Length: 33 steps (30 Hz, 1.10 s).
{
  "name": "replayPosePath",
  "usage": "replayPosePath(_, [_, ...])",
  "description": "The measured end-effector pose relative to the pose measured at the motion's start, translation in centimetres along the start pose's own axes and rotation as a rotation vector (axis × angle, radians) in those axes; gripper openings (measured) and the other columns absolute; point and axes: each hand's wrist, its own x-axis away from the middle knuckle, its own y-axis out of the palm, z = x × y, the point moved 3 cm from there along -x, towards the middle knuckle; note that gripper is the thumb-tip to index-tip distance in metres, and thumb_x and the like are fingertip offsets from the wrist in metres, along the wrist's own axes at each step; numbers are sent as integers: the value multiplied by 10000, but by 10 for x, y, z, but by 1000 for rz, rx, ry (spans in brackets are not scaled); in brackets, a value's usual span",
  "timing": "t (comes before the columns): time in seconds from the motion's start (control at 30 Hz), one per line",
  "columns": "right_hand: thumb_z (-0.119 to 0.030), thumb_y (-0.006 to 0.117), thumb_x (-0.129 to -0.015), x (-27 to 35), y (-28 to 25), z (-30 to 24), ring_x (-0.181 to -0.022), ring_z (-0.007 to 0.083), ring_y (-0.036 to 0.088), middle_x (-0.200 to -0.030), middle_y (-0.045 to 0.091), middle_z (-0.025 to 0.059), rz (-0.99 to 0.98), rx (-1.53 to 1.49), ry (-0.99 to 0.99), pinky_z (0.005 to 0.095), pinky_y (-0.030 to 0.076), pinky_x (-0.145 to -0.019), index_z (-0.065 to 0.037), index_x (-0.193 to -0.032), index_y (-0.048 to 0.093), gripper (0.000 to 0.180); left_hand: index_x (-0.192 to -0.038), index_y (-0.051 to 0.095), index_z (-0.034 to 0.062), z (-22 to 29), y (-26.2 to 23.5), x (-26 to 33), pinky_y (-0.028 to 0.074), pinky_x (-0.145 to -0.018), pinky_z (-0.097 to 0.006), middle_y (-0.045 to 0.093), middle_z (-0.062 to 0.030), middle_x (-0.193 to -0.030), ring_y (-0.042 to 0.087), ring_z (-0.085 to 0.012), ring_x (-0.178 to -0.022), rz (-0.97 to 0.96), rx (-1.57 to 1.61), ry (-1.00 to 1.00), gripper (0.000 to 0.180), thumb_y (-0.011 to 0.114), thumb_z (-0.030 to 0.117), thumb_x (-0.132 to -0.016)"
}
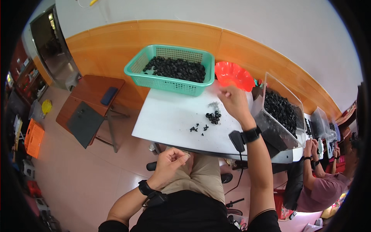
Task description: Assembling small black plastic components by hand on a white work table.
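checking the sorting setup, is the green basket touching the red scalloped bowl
Apart. The head view shows a strip of white table between the green basket and the red scalloped bowl, whose rims do not meet.

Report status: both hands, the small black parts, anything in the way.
Left hand fisted above lap, off table. Right hand raised over white table, fingers pinched; contents unclear. Small black parts loose beside it. Nothing between hand and parts.

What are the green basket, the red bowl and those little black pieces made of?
The basket looks like moulded plastic: matte teal with lattice walls. The red bowl seems thin glossy plastic, as light glows through its scalloped rim. The black pieces look matte, perhaps rubber or plastic; they are too small to tell.
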Motion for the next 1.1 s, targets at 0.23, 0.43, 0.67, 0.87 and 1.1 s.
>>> replayPosePath(0.23, [-136,697,-810,71,13,51,-975,359,655,-1126,674,139,-215,1,115,432,516,-855,-80,-1084,736,283,-959,640,16,-8,27,-15,511,-748,-222,666,-34,-903,612,-72,-800,-161,60,-77,84,687,82,-937])
replayPosePath(0.43, [-155,714,-802,67,22,38,-915,323,670,-1047,689,123,-252,126,98,405,515,-816,-62,-1034,741,252,-971,638,7,-7,33,-14,515,-758,-224,665,-37,-911,611,-72,-811,-169,34,-81,97,689,83,-937])
replayPosePath(0.67, [-166,701,-816,68,25,44,-915,331,679,-995,696,156,-261,64,133,405,523,-792,-42,-983,738,212,-966,634,10,-4,35,-12,514,-766,-226,666,-41,-927,611,-75,-813,-157,44,-59,95,692,78,-934])
replayPosePath(0.87, [-133,661,-859,88,19,48,-833,334,657,-954,682,176,-183,-29,46,406,510,-742,-9,-1016,714,207,-967,627,-10,10,50,-20,477,-641,-205,645,-15,-853,568,-48,-713,-147,-28,7,121,670,103,-958])
replayPosePath(1.1, [-26,635,-885,98,7,43,-843,294,639,-971,643,160,-118,-264,75,357,509,-753,7,-1048,673,170,-965,621,0,19,57,-32,509,-768,-223,669,-47,-907,612,-72,-821,-111,-49,22,98,678,76,-942])
